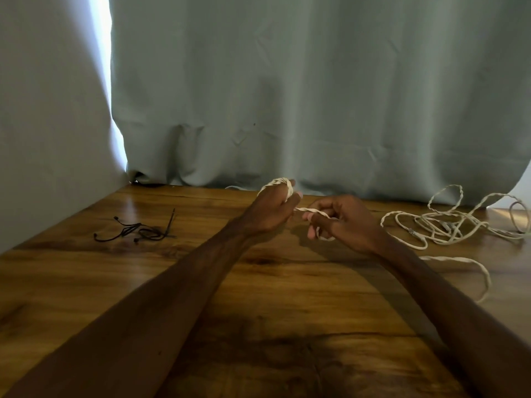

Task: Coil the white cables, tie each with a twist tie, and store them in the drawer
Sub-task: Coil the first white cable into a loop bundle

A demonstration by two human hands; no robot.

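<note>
A twisted white cable stretches between my two hands above the wooden table. My left hand has turns of the cable wound round its raised fingers. My right hand pinches the same cable just to the right, fingers curled round it. The loose remainder of the white cable lies tangled on the table at the right, with one strand trailing toward the front right. Several black twist ties lie in a small heap at the left of the table. No drawer is in view.
A grey-green curtain hangs along the table's far edge. A pale wall bounds the left side.
</note>
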